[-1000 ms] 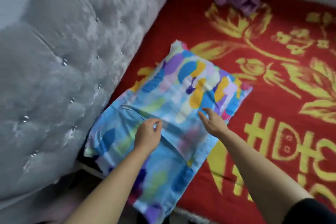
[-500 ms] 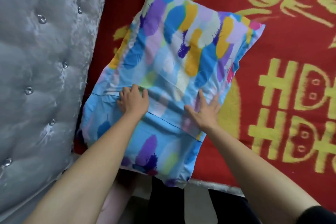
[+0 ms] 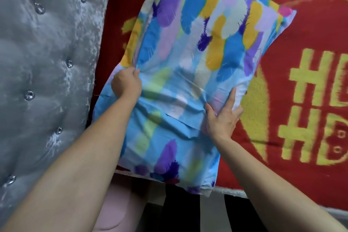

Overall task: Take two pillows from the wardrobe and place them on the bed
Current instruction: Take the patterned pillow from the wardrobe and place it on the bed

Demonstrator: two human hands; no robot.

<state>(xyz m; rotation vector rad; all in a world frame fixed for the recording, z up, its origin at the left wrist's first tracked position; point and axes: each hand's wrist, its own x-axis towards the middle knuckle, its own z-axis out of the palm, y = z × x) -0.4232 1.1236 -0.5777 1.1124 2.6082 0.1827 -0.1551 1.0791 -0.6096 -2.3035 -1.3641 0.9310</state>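
A grey, button-tufted velvet headboard (image 3: 47,81) is seen at the far left. Just beside it, a pillow in a blue cover with purple, yellow and green feather-like patches (image 3: 192,66) is laid on the bed's red blanket patterned in yellow (image 3: 301,84), its near end overhanging the bed edge. The pillow's left border is pinched in the closed fingers of the left hand (image 3: 127,84). The pillow's right side is pressed by the right hand (image 3: 223,117), held flat with fingers spread, nothing gripped.
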